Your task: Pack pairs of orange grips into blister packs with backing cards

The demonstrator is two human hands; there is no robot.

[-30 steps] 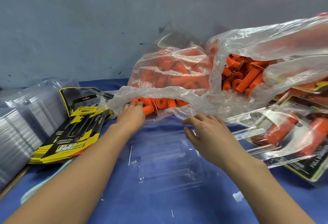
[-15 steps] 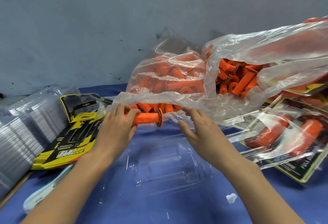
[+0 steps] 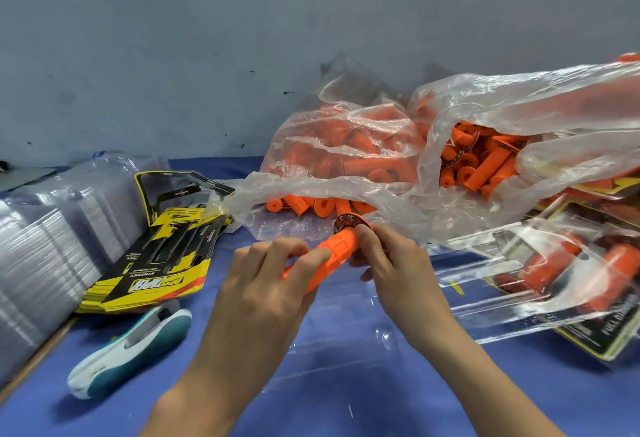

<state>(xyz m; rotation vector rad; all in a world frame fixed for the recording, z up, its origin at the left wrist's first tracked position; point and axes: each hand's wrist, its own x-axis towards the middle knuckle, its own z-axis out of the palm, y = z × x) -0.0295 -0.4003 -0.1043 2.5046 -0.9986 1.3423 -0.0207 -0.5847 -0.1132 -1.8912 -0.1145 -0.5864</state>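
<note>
My left hand (image 3: 266, 284) grips an orange grip (image 3: 337, 251) around its lower half, above the blue table. My right hand (image 3: 391, 263) pinches the same grip near its patterned flanged end. Under both hands lies an open clear blister pack (image 3: 349, 339). Behind them a large clear plastic bag (image 3: 398, 159) holds several loose orange grips (image 3: 481, 162). A stack of yellow and black backing cards (image 3: 162, 256) lies to the left.
Stacked clear blister shells (image 3: 45, 246) fill the far left. A teal and white stapler (image 3: 131, 346) lies near the cards. Finished packs with orange grips (image 3: 568, 273) pile up at the right. A grey wall stands behind the table.
My left hand pulled one orange grip out of the bag and brought it toward me. My right hand left the bag's edge and took hold of the grip's flanged end.
</note>
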